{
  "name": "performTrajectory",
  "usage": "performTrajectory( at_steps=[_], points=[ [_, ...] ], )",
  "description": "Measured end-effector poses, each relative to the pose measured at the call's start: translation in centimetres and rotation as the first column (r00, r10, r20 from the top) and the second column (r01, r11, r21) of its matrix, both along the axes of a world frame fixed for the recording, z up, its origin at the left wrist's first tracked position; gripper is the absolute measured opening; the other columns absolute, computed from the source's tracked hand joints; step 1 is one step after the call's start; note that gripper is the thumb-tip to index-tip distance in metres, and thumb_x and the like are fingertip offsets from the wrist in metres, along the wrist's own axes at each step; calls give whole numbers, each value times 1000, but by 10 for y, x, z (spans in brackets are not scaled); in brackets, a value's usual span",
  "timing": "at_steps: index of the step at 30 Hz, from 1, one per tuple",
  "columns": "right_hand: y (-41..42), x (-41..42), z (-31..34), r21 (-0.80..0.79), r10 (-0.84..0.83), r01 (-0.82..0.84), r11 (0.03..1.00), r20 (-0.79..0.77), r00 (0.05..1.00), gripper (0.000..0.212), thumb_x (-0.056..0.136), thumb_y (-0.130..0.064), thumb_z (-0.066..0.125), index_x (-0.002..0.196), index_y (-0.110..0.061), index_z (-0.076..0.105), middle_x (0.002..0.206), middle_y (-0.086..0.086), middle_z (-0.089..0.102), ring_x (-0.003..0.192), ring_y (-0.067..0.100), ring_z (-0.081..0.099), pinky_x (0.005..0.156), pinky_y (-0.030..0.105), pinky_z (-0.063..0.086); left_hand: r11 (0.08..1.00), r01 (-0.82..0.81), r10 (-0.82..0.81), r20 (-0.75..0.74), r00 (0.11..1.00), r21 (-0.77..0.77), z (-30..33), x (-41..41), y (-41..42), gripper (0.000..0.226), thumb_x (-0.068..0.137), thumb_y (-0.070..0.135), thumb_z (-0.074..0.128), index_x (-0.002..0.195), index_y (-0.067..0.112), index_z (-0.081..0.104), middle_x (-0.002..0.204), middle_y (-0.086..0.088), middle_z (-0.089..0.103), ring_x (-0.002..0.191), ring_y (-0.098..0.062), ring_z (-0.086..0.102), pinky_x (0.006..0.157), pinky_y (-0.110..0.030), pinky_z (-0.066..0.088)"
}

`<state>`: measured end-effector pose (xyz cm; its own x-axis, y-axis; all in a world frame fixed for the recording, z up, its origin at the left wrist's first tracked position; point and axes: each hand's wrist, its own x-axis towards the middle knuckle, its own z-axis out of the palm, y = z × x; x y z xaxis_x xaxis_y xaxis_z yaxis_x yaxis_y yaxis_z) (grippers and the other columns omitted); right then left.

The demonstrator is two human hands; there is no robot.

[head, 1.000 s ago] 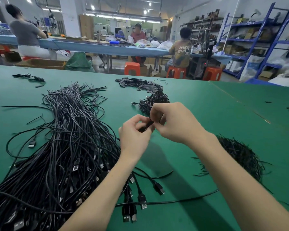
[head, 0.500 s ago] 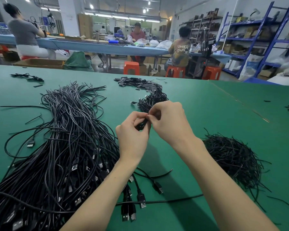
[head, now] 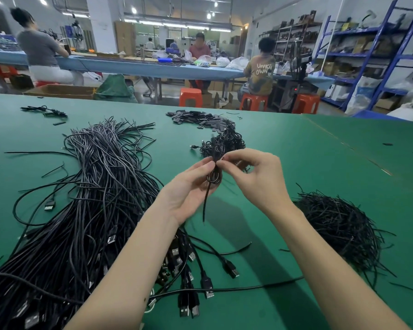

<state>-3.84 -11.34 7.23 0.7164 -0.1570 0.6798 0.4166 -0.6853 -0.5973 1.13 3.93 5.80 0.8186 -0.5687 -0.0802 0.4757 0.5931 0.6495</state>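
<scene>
Scene lit evenly by ceiling tube lights [head: 177, 24]; soft arm shadows cast on green table [head: 296, 148]; edges bowed by wide-angle lens; background slightly blurred.

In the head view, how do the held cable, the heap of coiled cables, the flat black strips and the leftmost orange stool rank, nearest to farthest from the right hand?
1. Held cable: pinched by the right hand.
2. Heap of coiled cables: just behind the hands.
3. Flat black strips: farther back on the table.
4. Leftmost orange stool: beyond the table.
</scene>
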Motion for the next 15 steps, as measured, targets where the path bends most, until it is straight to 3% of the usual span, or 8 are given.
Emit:
performTrajectory(
  at_steps=[3,4,5,7,8,10,13,15],
  points=[
    [3,-1,6,485,201,-46,873,-273,941,7,82,-17,82,80,-13,77,69,1,69,52,8,50,47,16,39,997,-70,72,161,984,-18,-1,0,-3,34,75,1,67,109,8,65,96,-10,75,79,-14,71,72,-21,57],
    [1,-1,9,711,381,-33,702,-336,861,8,80,-15,82,80,-10,75,70,3,66,50,7,48,42,13,36,996,-81,86,206,975,-32,-2,0,-4,34,76,0,67,108,8,67,99,-10,76,83,-14,71,74,-21,56],
    [0,-2,11,901,597,36,432,-316,737,10,76,-12,80,78,-7,72,71,3,64,47,4,45,38,10,34,995,-90,97,249,964,-37,-4,0,-5,33,75,-1,67,107,7,68,101,-10,76,87,-14,71,78,-21,56],
    [-2,-2,9,966,818,246,-75,-81,570,16,69,-8,79,75,-4,65,68,2,62,42,3,43,33,10,35,994,-111,107,319,942,-6,-5,-1,-5,34,74,-2,68,106,7,69,100,-8,75,92,-15,70,84,-21,56],
    [-2,-3,7,946,834,284,-157,-27,551,17,67,-6,79,75,-4,64,68,2,62,41,2,43,32,10,35,993,-120,109,332,937,14,-6,-1,-6,34,73,-2,69,106,6,68,99,-7,75,92,-15,69,85,-21,55],
    [1,-4,3,969,819,239,-60,-89,567,18,70,-13,80,79,-7,65,72,1,66,43,3,47,32,10,35,993,-119,106,315,943,22,-7,0,-4,34,73,-2,68,106,6,68,100,-8,75,92,-16,69,88,-22,55],
    [1,-5,-1,834,509,54,549,-386,769,7,91,-27,70,90,-20,71,92,-1,75,53,7,60,42,15,44,993,-117,110,241,964,14,-8,2,-2,32,73,-1,69,104,8,68,97,-10,75,83,-16,70,80,-21,57],
    [-6,-7,-5,412,101,29,911,-290,952,10,96,-18,64,100,-26,68,104,-6,74,61,7,65,54,22,51,993,-121,116,182,976,17,-8,4,-2,32,72,0,70,102,9,68,91,-8,75,76,-16,68,74,-21,56]
  ],
)
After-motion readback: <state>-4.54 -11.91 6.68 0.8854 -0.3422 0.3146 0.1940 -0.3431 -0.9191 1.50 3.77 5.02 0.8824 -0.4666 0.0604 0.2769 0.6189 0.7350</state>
